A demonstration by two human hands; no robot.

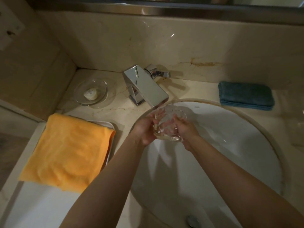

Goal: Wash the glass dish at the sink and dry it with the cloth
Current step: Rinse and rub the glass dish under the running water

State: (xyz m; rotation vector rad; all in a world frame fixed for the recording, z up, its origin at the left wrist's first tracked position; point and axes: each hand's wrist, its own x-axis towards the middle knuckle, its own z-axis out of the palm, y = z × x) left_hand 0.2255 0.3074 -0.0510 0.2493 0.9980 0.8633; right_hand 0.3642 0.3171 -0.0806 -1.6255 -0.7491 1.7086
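Note:
A clear cut-glass dish (169, 119) is held over the white sink basin (230, 145), just under the spout of the chrome faucet (144, 84). My left hand (146, 127) grips its left side and my right hand (184, 127) grips its right side, fingers seen through the glass. Water seems to run over the dish, blurred. A folded blue cloth (246, 96) lies on the counter at the back right. A folded orange towel (69, 152) lies on a white tray (110, 127) to the left of the sink.
A round glass soap dish (79, 97) holding a small white soap (91, 94) sits at the back left of the beige marble counter. The sink drain (193, 221) is near the bottom edge. A wall rises behind the faucet.

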